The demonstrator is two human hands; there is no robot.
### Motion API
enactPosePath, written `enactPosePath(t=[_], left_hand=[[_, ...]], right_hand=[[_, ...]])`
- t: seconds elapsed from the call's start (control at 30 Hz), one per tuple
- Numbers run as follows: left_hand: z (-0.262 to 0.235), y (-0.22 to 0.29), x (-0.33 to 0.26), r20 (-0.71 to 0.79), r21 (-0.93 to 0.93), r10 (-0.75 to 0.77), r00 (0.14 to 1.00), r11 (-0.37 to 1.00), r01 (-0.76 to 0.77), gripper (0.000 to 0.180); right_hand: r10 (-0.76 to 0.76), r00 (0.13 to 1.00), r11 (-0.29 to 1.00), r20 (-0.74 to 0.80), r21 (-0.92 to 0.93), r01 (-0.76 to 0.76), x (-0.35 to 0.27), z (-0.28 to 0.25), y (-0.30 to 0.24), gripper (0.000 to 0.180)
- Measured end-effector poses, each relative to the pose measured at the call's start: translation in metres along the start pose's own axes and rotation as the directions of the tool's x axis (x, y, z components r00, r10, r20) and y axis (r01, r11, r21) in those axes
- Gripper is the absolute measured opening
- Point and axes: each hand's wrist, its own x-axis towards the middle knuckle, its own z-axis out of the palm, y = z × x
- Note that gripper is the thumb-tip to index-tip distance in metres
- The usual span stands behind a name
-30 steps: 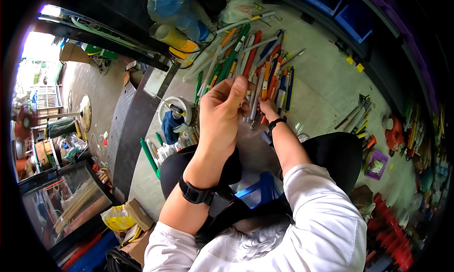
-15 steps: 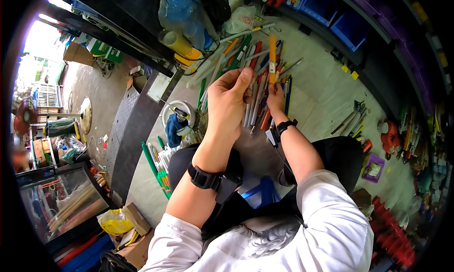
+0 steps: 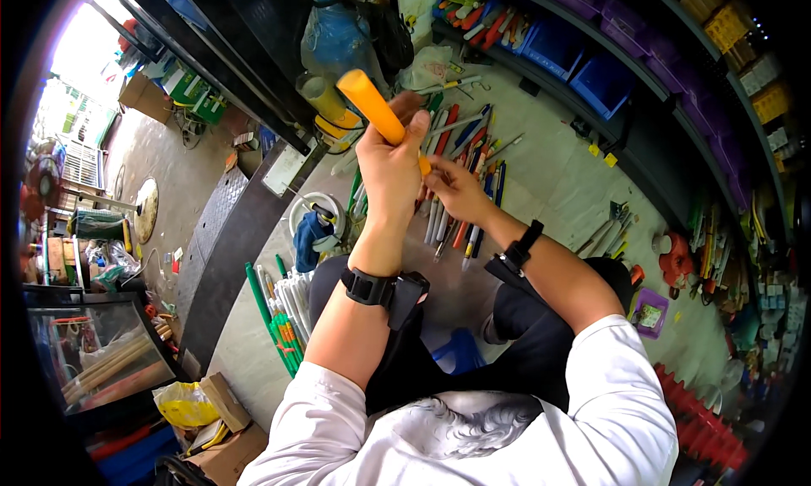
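An orange tube [image 3: 372, 104] slants up between my hands, its upper end toward the far left. My left hand [image 3: 387, 178] is closed around its middle, with the thumb on top. At the lower end, my right hand [image 3: 460, 192] has its fingers closed on the tube, close beside the left wrist. Beneath and beyond the hands, a loose heap of long thin sticks [image 3: 473, 140] in red, blue, white and other colours lies on the floor. What part of the tube sits inside the left fist is hidden.
White sticks [image 3: 296, 298] and green tubes [image 3: 269, 317] lie by my left knee, near a white round container [image 3: 340, 216] with a blue cloth [image 3: 311, 239]. Shelves with blue bins [image 3: 601, 85] run along the right. A purple tray [image 3: 649, 313] sits by my right knee.
The orange tube has moved left from the right hand's upright hold into my left hand, and now tilts. My right hand has come left and down to its lower end.
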Motion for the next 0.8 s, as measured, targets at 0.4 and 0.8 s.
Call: enactPosePath(t=[0.4, 0.8], left_hand=[[0.022, 0.006, -0.041, 0.594, 0.413, -0.129, 0.794, 0.896, -0.163, 0.033], [0.067, -0.035, -0.058, 0.505, 0.479, -0.132, 0.853, 0.865, -0.150, 0.036]], right_hand=[[-0.261, 0.962, 0.818, -0.079, -0.548, 0.176, -0.072, -0.038, -0.190, 0.037], [0.183, 0.371, 0.918, -0.910, 0.023, -0.395, -0.281, -0.357, -0.051, 0.025]])
